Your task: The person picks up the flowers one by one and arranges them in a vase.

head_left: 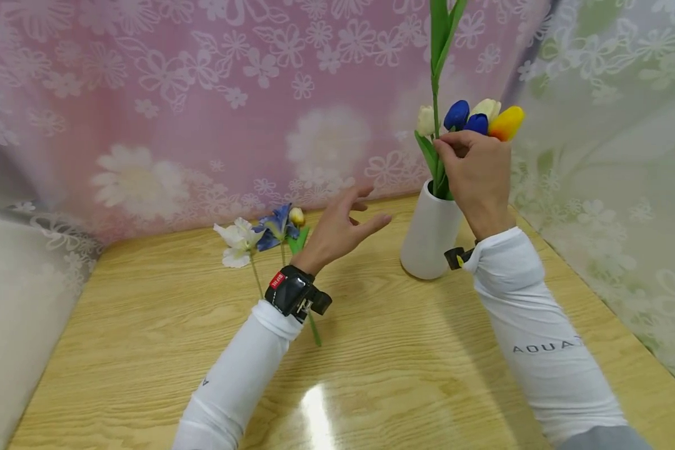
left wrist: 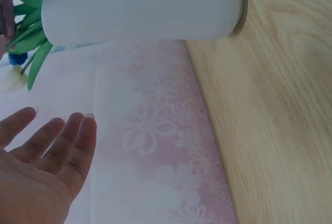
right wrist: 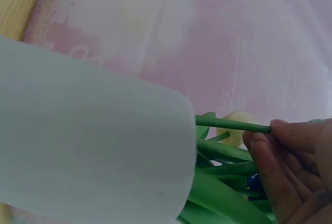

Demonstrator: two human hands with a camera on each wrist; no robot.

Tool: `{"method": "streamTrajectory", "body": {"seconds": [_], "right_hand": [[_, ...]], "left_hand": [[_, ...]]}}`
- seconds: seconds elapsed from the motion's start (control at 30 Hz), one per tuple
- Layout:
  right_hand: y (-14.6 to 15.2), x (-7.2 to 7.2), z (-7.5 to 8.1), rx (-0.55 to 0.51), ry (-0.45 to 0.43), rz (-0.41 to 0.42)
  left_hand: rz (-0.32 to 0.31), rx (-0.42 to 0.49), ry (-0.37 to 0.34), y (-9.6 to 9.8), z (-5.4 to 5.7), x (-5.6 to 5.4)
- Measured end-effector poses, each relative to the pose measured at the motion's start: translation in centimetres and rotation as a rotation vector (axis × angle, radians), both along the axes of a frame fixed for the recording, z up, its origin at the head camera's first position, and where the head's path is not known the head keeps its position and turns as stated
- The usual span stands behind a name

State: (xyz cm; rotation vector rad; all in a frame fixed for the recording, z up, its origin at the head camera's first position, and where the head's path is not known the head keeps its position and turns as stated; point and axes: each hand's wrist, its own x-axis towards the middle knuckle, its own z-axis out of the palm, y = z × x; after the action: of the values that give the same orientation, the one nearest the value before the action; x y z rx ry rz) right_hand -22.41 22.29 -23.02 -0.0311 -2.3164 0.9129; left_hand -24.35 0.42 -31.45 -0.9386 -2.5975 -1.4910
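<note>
My right hand (head_left: 480, 178) pinches a tall artificial flower's green stem (head_left: 435, 103) between thumb and fingertips, above a white vase (head_left: 427, 244). The stem's lower part (right wrist: 228, 124) runs into the vase mouth in the right wrist view. Its long leaves (head_left: 440, 37) reach the top of the head view, and its bloom is out of sight. Around the hand are white, blue (head_left: 457, 115) and yellow-orange tulips (head_left: 507, 123) standing in the vase. Left of the vase, my left hand (head_left: 340, 228) hovers with fingers spread and nothing in it.
On the wooden table (head_left: 146, 350), behind my left forearm, lie a white flower (head_left: 237, 240), a blue flower (head_left: 278, 226) and a small yellow tulip (head_left: 297, 216). A pink floral curtain (head_left: 219, 94) hangs along the back edge, with a pale green one (head_left: 613, 187) at the right.
</note>
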Motion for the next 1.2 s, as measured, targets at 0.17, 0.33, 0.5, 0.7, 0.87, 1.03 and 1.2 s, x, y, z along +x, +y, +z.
{"method": "streamTrajectory", "body": {"seconds": [0.17,0.33,0.5,0.7,0.87,1.03,1.2], "right_hand": [[0.1,0.1,-0.8,0.019,-0.016,0.006],[0.4,0.6,-1.2,0.018,-0.043,0.011],[0.7,1.0,-1.6,0.015,-0.067,0.003],[0.8,1.5,-2.3,-0.002,-0.034,0.033],[0.4,1.9,-3.1,-0.002,0.01,0.105],[-1.0,2.0,-4.6,0.007,0.015,0.207],[-2.3,2.0,-6.4,0.02,-0.046,0.257]], "left_hand": [[0.006,0.0,-0.002,-0.3,-0.4,0.1],[0.003,-0.007,-0.013,-0.5,-0.8,0.2],[0.013,-0.022,-0.032,-0.6,-1.3,0.3],[0.022,-0.006,-0.034,-0.9,-1.9,0.4],[0.044,-0.006,-0.047,-1.4,-2.4,0.5],[0.088,-0.027,-0.086,-3.0,-3.2,0.7],[0.106,-0.038,-0.137,-4.7,-3.7,0.8]]}}
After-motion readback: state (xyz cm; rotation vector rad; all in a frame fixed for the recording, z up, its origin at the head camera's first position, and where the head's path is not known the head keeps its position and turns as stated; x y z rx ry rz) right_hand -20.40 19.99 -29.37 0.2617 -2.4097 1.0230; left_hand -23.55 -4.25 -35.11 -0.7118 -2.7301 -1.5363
